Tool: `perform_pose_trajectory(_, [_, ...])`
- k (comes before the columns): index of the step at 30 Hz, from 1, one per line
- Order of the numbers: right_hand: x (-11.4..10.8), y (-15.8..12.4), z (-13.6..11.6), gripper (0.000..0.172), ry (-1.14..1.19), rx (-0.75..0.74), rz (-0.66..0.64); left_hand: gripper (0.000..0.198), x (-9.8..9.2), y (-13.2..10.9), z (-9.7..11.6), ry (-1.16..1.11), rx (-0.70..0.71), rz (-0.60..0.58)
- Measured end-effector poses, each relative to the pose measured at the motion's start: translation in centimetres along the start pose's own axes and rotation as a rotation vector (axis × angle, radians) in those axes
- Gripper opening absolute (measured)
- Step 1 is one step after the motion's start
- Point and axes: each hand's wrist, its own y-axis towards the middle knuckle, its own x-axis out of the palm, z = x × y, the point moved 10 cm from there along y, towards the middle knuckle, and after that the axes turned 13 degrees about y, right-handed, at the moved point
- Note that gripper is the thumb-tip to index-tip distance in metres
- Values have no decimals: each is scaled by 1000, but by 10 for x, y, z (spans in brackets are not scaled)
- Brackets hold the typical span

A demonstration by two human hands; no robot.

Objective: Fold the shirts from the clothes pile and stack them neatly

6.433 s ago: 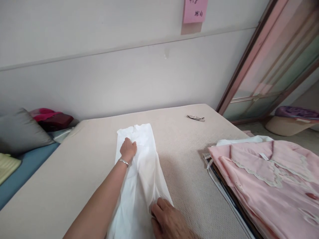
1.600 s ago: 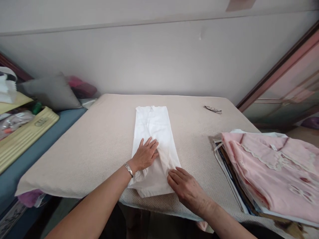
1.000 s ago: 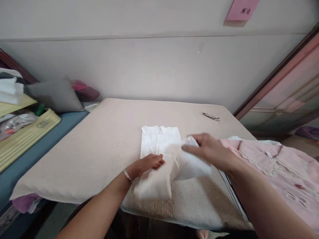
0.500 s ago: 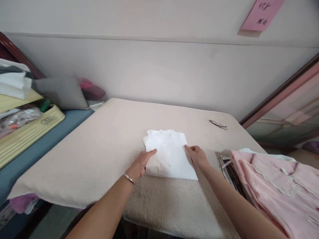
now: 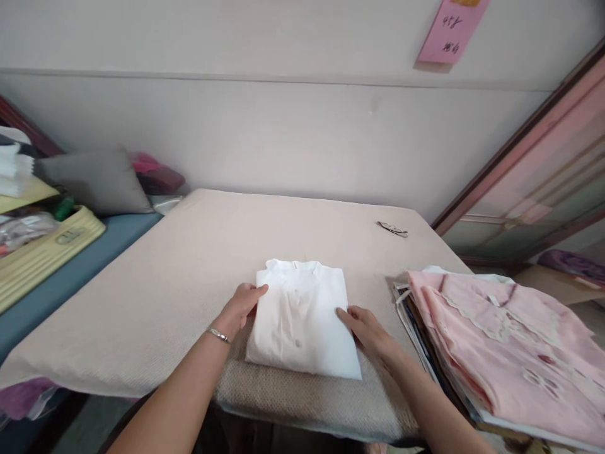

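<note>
A white shirt (image 5: 302,321), folded into a neat rectangle with its collar away from me, lies near the front edge of the cloth-covered table (image 5: 198,252). Buttons and a few creases show down its front. My left hand (image 5: 242,305) grips the shirt's left side, thumb on top and fingers tucked underneath; a silver bracelet circles that wrist. On the opposite side, my right hand (image 5: 366,326) holds the right edge the same way, its thumb on the fabric. The fingers under the shirt are partly hidden.
To the right sits a stack of folded garments topped by a pink lace-trimmed one (image 5: 510,347). Eyeglasses (image 5: 392,229) lie at the back right. A grey cushion (image 5: 97,180) and yellow box (image 5: 61,243) stand left. A pink note (image 5: 451,31) hangs on the wall.
The shirt has come closer to me with both hands on its sides. My left hand now grips its left edge instead of lying over it. The view has shifted rightward.
</note>
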Motion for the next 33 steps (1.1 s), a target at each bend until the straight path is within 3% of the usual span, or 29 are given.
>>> perform_pose_trajectory(3, [-8, 14, -22, 37, -47, -113, 143, 38, -2, 12, 12, -7, 75, 108])
perform_pose_trajectory(7, [-15, 17, -41, 30, -85, -301, 268, 46, 12, 10, 40, -107, 279, -20])
perform_pose_trajectory(9, [-18, 20, -37, 28, -133, -290, 304, 49, 13, 11, 44, -83, 314, -13])
perform_pose_trajectory(15, [-20, 34, -14, 25, -391, -110, 294, 36, 0, 23, 24, 195, 185, 234])
perform_pose_trajectory(20, [-16, 31, -16, 28, -494, -149, 320, 28, 3, 8, 14, 389, 95, 266])
perform_pose_trajectory(24, [-15, 35, -13, 30, -579, -99, 266, 46, 2, -22, 10, 506, 81, 176])
perform_pose_trajectory(27, [-15, 32, -8, 35, -576, -48, 170, 56, 2, -42, 5, 548, 74, -19])
perform_pose_trajectory(30, [-10, 14, 0, 36, -569, -27, 79, 53, 11, -53, 7, 545, 156, -253])
perform_pose_trajectory(33, [-4, -8, 13, 27, -577, -1, 38, 43, 18, -49, 7, 603, 208, -345])
